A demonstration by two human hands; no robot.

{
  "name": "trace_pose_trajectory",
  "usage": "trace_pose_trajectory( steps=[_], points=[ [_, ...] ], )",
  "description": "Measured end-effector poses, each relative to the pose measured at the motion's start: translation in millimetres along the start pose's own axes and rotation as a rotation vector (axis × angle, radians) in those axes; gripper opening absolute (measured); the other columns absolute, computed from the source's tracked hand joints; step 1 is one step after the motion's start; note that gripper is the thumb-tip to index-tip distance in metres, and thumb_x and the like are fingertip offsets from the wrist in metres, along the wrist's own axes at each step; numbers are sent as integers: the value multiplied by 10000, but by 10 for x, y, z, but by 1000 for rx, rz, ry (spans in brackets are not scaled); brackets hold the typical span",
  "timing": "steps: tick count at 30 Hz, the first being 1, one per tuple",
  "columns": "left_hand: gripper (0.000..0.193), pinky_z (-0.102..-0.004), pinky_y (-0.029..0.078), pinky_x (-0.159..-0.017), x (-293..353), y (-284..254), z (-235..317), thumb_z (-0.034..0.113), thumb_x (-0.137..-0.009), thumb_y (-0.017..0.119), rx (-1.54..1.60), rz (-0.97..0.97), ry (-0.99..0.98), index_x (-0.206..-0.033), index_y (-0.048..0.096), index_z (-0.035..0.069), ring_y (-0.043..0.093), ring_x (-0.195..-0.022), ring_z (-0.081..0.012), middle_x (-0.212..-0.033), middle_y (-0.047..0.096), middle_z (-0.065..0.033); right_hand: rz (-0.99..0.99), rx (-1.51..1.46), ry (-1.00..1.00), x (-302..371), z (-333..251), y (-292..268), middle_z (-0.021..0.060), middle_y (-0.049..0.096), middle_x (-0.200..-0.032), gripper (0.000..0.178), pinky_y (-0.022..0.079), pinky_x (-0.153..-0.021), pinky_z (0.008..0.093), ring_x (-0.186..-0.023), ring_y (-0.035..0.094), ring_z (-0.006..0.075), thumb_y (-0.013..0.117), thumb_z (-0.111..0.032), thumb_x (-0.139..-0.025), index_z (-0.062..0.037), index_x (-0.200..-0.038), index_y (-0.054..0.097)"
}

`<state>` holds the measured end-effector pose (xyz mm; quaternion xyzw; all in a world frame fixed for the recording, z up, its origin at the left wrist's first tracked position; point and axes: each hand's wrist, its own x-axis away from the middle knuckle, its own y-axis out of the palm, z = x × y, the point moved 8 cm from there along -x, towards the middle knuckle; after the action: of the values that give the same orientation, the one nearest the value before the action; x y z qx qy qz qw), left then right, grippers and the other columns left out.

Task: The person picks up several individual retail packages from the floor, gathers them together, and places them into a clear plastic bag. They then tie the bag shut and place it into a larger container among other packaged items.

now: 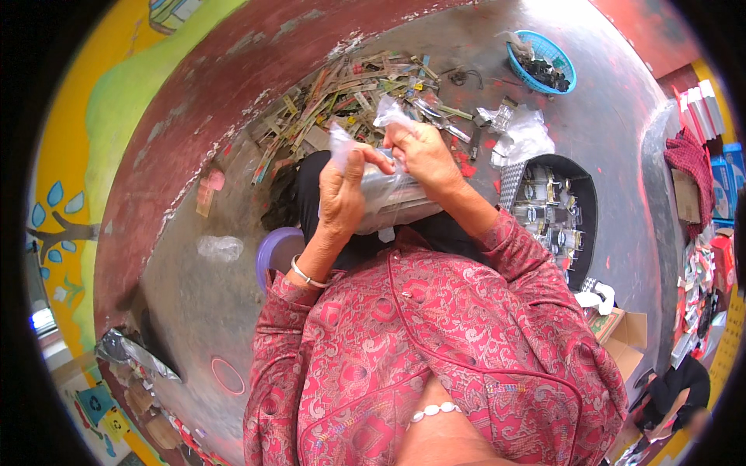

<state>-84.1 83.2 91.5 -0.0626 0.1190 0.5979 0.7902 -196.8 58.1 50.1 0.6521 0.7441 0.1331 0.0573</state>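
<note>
A see-through plastic bag (398, 203) lies across my lap, with greyish contents that I cannot make out. My left hand (342, 193) pinches one side of its gathered top, thumb and fingers closed on the film. On the other side my right hand (426, 157) grips the bag's upper edge, and a loose flap of film sticks up past its fingers. Both hands are close together at the top of the bag. Just beyond them is a heap of long, flat, multicoloured strips (359, 99) on the floor.
A blue basket (542, 62) with dark items stands at the far right. Nearer are crumpled plastic (524, 140) and a black container (588, 225) of small packaged pieces. A purple stool (278, 252) shows at my left. An open cardboard box (626, 334) and another person (674, 396) are at lower right.
</note>
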Motion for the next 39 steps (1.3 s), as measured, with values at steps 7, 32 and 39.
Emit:
trace_pose_trajectory(
  steps=[7, 32, 39],
  points=[
    [459, -277, 452, -728, 39, 54, 114, -14, -819, 486, -348, 52, 84, -1263, 455, 93, 587, -878, -166, -966, 630, -94, 134, 607, -353, 73, -120, 131, 164, 571, -636, 230, 439, -542, 403, -593, 580, 320, 513, -224, -839, -13, -750, 535],
    [157, -588, 180, -980, -104, 144, 386, 171, -810, 518, -1373, -39, 208, -886, 585, 52, 582, -843, -266, -729, 610, -88, 138, 172, -367, 256, -269, -30, 93, 574, -836, 289, 466, -718, 269, -787, 583, 155, 676, -29, -695, 1, -921, 498],
    [261, -540, 356, -849, -216, -8, -38, 226, -885, 395, -1045, -329, -193, -790, 562, 49, 559, -728, -353, -730, 592, -146, 225, 711, -899, 522, -620, 120, 77, 537, -770, 316, 455, -581, 337, -639, 550, 243, 640, -56, -657, -42, -956, 538]
  ],
)
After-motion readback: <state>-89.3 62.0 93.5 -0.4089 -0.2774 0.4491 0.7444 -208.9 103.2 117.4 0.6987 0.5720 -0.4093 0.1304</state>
